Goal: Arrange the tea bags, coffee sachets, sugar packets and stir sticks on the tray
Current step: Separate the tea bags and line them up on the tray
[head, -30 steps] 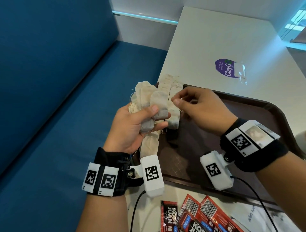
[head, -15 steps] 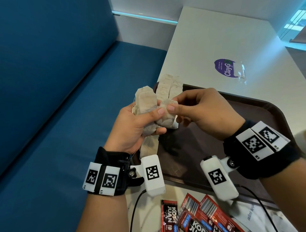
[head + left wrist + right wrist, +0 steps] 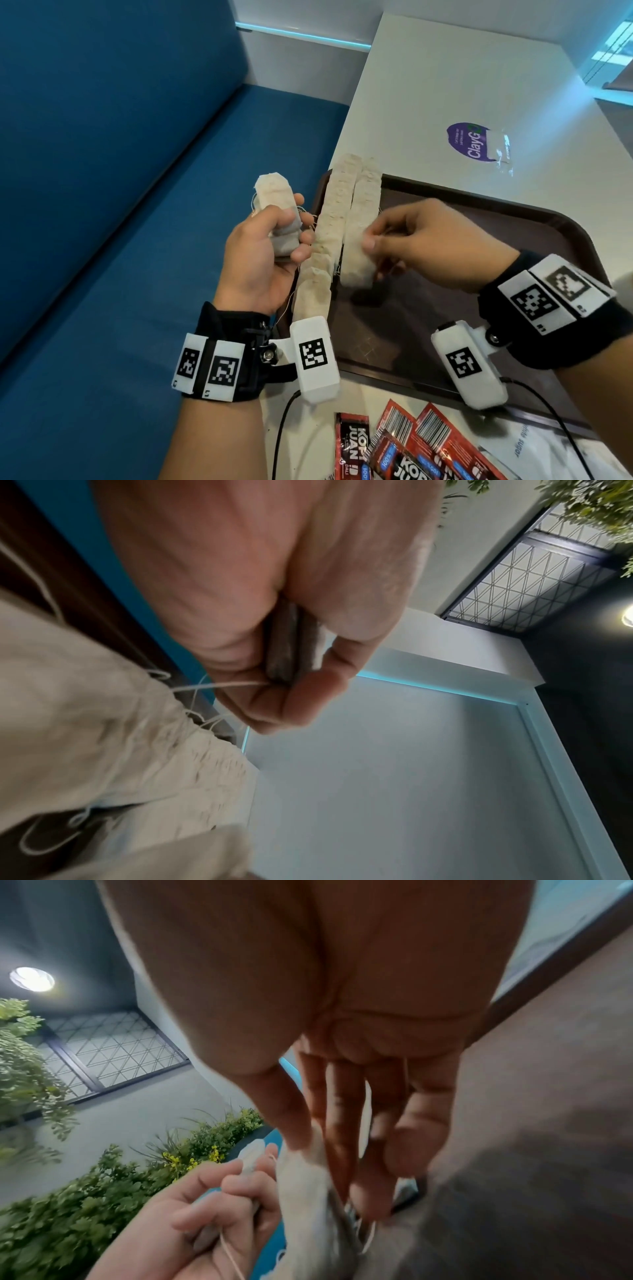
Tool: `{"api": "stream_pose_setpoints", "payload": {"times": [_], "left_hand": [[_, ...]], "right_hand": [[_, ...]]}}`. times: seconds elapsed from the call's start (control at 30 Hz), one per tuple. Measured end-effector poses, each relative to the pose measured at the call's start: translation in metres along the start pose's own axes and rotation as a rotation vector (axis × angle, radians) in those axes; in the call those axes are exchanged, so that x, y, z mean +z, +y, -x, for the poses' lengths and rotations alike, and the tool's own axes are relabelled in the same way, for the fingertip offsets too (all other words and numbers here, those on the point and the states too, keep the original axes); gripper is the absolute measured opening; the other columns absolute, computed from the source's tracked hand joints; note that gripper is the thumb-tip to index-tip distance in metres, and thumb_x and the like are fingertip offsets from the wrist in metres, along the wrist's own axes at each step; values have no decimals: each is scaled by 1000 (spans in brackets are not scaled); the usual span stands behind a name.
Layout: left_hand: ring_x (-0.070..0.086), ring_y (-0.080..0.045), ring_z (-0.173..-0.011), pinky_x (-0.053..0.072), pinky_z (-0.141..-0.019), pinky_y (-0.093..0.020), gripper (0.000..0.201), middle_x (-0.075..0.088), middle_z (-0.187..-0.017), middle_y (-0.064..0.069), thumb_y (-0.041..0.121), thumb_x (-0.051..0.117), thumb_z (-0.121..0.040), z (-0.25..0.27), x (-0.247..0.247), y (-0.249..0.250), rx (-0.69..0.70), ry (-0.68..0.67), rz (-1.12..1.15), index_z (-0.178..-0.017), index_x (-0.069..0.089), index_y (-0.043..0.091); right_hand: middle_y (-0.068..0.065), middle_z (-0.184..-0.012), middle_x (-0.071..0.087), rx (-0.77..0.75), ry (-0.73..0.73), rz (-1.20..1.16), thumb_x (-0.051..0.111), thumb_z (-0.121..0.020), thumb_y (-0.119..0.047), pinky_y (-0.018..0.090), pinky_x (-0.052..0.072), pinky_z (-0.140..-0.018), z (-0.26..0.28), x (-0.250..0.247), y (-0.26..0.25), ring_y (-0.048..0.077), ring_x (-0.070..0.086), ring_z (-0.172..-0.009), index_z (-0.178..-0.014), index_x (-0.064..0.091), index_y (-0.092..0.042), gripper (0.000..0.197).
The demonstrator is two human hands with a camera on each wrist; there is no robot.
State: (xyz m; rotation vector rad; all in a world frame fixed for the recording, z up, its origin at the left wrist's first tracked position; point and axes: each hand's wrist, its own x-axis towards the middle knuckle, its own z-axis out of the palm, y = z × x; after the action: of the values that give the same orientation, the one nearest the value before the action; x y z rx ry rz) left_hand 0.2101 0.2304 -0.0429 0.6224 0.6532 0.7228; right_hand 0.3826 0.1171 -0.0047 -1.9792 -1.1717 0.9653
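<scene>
My left hand [image 3: 291, 233] grips a small stack of beige tea bags [image 3: 275, 205] upright, just left of the dark brown tray [image 3: 496, 219]. My right hand [image 3: 371, 236] pinches a single tea bag [image 3: 356, 263] and holds it low over the tray's left part. It hangs at the near end of the second of two rows of tea bags [image 3: 334, 212] lying along the tray's left edge. The left wrist view shows the gripped stack [image 3: 291, 642] edge-on between thumb and fingers. In the right wrist view my fingers [image 3: 342, 1137] pinch the bag [image 3: 308, 1191].
Red coffee sachets [image 3: 411, 445] and white sugar packets [image 3: 534, 448] lie on the white table in front of the tray. A purple-printed clear wrapper [image 3: 476, 142] lies behind the tray. A blue bench [image 3: 137, 240] runs along the left. Wrist camera cables trail near the sachets.
My right hand has drawn one tea bag off the left hand's stack and carried it right and down over the tray. The left hand has moved slightly left with its stack.
</scene>
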Motion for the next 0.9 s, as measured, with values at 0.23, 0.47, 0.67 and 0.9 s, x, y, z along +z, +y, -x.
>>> {"api": "stream_pose_setpoints", "payload": {"times": [0.23, 0.47, 0.67, 0.9], "left_hand": [[47, -15, -56, 30, -35, -16, 21, 57, -80, -9, 5, 43, -96, 1, -2, 0, -39, -14, -49, -111, 58, 2], [50, -16, -57, 30, -34, -16, 20, 60, -82, -9, 6, 45, -97, 2, -1, 0, -38, -6, -85, -110, 60, 3], [58, -22, -62, 32, -37, -19, 14, 66, -91, -15, 2, 55, -95, 3, 4, 0, 16, 26, -153, -109, 57, 0], [67, -22, -65, 40, -42, -21, 28, 71, -95, -16, 2, 58, -96, 7, 8, 0, 48, 48, -162, -123, 57, -7]], "right_hand": [[1, -64, 71, 111, -50, 123, 79, -88, -27, 21, 54, -60, -5, 9, 17, 7, 58, -53, -83, 80, -18, 11], [-2, -79, 72, 41, 161, 163, 83, -84, -32, 27, 54, -69, -20, 2, 24, 5, 61, -63, -91, 76, -26, 12], [-6, -74, 66, -61, 224, 181, 87, -79, -28, 19, 49, -65, -15, 5, 19, -3, 54, -56, -91, 68, -25, 23], [-10, -84, 67, 14, 58, 380, 91, -70, -39, 7, 39, -60, -13, 13, 16, -9, 58, -65, -93, 74, -32, 30]]}}
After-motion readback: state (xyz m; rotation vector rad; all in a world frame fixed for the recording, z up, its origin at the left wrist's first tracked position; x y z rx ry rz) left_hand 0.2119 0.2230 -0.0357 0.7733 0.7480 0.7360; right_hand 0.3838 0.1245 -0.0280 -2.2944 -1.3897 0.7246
